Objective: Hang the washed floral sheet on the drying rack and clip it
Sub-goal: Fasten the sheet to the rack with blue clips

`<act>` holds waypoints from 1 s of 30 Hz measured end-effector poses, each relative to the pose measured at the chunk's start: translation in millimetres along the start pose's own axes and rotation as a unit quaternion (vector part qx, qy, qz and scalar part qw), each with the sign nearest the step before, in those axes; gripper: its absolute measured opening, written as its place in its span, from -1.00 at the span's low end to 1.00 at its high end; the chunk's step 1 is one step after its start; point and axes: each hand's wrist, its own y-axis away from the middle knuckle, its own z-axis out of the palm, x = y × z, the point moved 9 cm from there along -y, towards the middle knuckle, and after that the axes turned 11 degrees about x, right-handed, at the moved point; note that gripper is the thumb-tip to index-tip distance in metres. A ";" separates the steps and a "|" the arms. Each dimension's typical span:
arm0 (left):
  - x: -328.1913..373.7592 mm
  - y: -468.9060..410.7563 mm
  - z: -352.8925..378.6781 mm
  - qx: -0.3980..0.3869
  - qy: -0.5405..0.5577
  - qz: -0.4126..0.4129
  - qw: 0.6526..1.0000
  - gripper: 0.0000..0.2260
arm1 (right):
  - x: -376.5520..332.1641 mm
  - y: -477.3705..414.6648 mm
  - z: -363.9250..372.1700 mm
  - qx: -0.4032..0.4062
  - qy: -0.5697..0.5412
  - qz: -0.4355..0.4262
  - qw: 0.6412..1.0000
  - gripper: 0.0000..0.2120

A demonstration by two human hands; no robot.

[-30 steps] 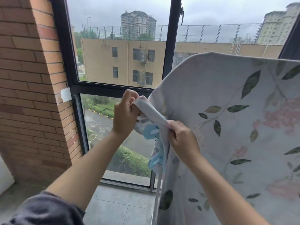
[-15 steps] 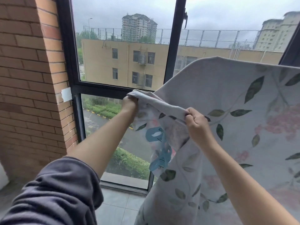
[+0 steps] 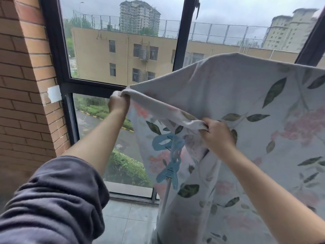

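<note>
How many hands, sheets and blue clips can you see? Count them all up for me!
Hands: 2, left hand and right hand, both gripping the sheet's edge
Floral sheet: 1
Blue clips: at least 2, bunched together, so the exact number is unclear
Total: at least 5

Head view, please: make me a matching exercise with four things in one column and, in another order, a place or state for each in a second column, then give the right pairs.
Things:
1. left hand
2. right hand
3. blue clips
4. white patch

Places or states:
A. stuck on the brick wall beside the window frame
B. grips the corner of the floral sheet, stretched out towards the window
C. seen dimly through the fabric, below the edge between the hands
D. pinches the sheet's edge lower and nearer the camera

Pairs: 1-B, 2-D, 3-C, 4-A
</note>
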 end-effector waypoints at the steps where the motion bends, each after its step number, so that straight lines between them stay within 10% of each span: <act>1: -20.1 1.8 11.5 -0.034 0.078 -0.115 0.990 -0.80 | 1.3 0.4 2.1 -0.003 -0.014 0.006 1.000 -0.76; 3: -24.7 2.6 17.7 -0.030 0.131 -0.158 0.978 -0.79 | 5.2 0.2 4.4 -0.009 -0.035 0.020 0.999 -0.72; 9: 59.1 -8.5 -30.8 0.084 0.019 0.138 0.987 -0.60 | -0.3 5.4 12.2 -0.042 -0.113 0.084 0.989 -0.75; 13: 42.9 -2.1 -30.0 0.062 -0.110 0.193 0.973 -0.61 | -6.2 11.1 20.1 -0.035 -0.137 0.105 0.984 -0.79; 19: 5.6 7.4 -23.1 0.005 -0.304 0.100 0.947 -0.41 | -1.4 4.6 24.7 -0.027 -0.226 0.182 0.957 -0.85; 23: -13.4 38.1 2.5 -0.110 0.068 -0.167 0.977 -0.63 | 0.5 4.4 25.9 -0.040 -0.260 0.195 0.945 -0.82; 25: -7.0 63.2 22.2 -0.207 0.126 -0.140 0.960 -0.74 | -5.1 9.4 30.3 -0.095 -0.242 0.173 0.950 -0.84; 30: -31.1 128.0 31.1 -0.329 -0.180 -0.038 0.926 -0.90 | 2.7 4.6 31.2 -0.092 -0.080 0.078 0.989 -0.80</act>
